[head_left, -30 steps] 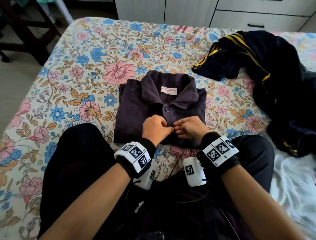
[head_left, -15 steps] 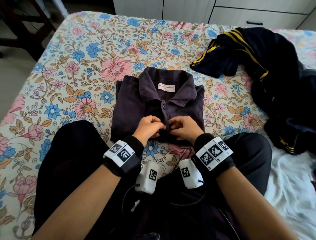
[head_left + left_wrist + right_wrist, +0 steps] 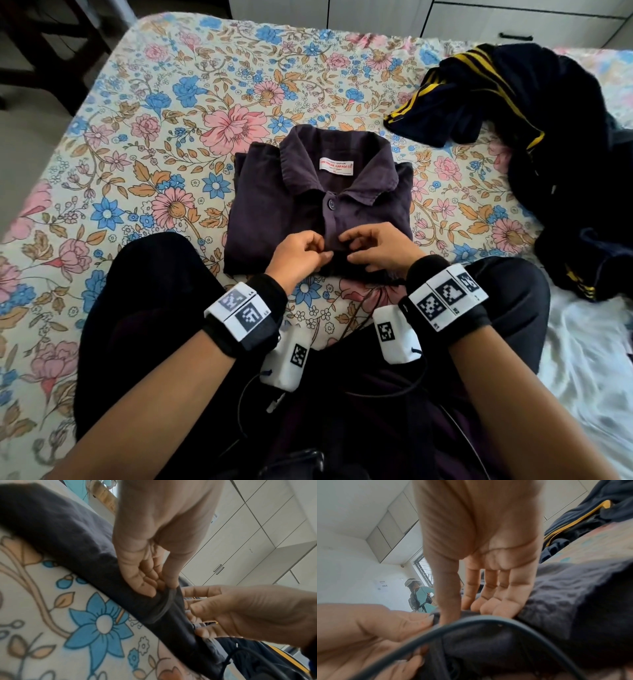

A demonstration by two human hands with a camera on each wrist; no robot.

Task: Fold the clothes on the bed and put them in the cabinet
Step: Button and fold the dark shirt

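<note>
Folded purple shirt [image 3: 318,205] sits mid-bed [image 3: 164,144] near my knees, my left hand [image 3: 301,255] and right hand [image 3: 375,248] both pinching its front placket at the near edge, final tidy I'd say, next lift it whole toward the cabinet [image 3: 376,13].

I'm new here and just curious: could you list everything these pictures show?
folded shirt: one, dark purple, middle of the bed, collar and white label up
dark clothes: a heap, navy with yellow stripes, far right of the bed, unfolded
bedsheet: one, floral, under everything
cabinet: white, beyond the bed
left hand: pinches the shirt's near edge
right hand: pinches the same edge, beside it
</note>
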